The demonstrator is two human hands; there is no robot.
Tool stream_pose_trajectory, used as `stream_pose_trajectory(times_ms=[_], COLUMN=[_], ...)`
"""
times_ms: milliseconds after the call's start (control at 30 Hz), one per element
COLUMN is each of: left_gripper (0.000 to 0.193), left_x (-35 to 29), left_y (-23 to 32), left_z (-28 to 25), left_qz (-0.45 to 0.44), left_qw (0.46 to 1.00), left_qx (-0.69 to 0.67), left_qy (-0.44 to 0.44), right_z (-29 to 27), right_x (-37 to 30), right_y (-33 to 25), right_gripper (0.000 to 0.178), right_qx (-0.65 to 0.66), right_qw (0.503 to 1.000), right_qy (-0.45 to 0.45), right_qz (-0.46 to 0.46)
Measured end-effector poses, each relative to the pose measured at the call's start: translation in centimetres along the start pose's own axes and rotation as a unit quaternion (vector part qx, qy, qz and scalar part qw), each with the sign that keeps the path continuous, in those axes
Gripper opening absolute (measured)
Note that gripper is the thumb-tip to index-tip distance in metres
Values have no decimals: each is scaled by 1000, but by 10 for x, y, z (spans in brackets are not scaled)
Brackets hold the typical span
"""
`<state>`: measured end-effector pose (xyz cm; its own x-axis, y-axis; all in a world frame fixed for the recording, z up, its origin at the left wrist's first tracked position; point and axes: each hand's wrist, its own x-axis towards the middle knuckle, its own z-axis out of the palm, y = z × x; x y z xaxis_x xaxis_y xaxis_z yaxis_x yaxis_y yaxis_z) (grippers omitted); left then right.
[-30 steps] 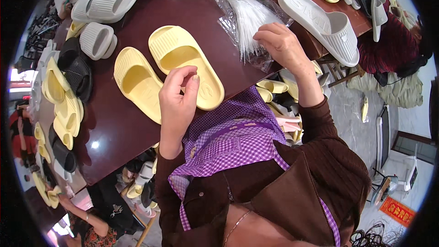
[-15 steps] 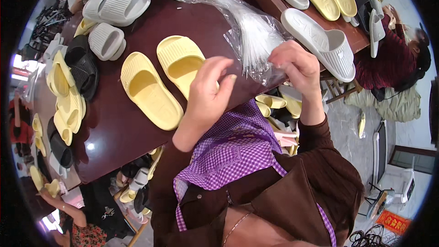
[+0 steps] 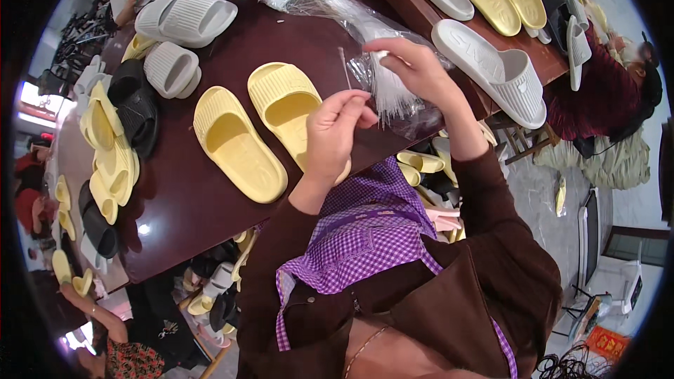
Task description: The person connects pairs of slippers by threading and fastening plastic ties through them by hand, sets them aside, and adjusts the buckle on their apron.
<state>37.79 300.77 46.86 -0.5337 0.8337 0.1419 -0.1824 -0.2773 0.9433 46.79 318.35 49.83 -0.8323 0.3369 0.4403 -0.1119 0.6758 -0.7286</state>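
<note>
My left hand (image 3: 333, 130) is closed in a pinch, with a thin clear plastic strand (image 3: 345, 69) standing up from its fingertips. Just beyond, my right hand (image 3: 415, 70) hovers over a bundle of thin white plastic strands (image 3: 390, 91) lying in a clear bag. Its index finger is stretched out and the thumb stands apart from it. Two yellow slippers lie side by side on the dark red table: the left one (image 3: 242, 147) is fully in view, while my left hand partly covers the right one (image 3: 284, 102).
Grey slippers (image 3: 186, 17), black slippers (image 3: 133, 105) and stacked yellow slippers (image 3: 112, 161) line the table's left side. A grey slipper (image 3: 491, 70) lies at the right edge, beside a raised brown surface holding more. Under the table (image 3: 175, 238) are further slippers. Other people sit around.
My right hand has moved left and farther away, its fingers opening out. The left hand has closed into a pinch, and a strand now shows at its fingertips. The view has shifted slightly.
</note>
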Motion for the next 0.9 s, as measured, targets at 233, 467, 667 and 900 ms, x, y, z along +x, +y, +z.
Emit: stream_pose_trajectory(times_ms=[233, 467, 667, 900], left_gripper=[20, 20, 19, 19], left_x=[-29, -59, -98, -100], left_y=[13, 38, 64, 82], left_z=[-32, -42, -62, -82], left_qz=[-116, -158, -150, -180], left_qw=[973, 959, 950, 962], left_qx=[-194, -236, -270, -196], left_qy=[43, 15, -41, 58], right_z=[20, 21, 19, 12], right_x=[12, 24, 27, 32], right_y=[48, 63, 81, -1], right_gripper=[40, 44, 46, 33], right_qx=[-351, -384, -383, -148], right_qw=[930, 917, 921, 989], right_qy=[-104, -102, -56, 29], right_qz=[-18, 45, 49, 4])
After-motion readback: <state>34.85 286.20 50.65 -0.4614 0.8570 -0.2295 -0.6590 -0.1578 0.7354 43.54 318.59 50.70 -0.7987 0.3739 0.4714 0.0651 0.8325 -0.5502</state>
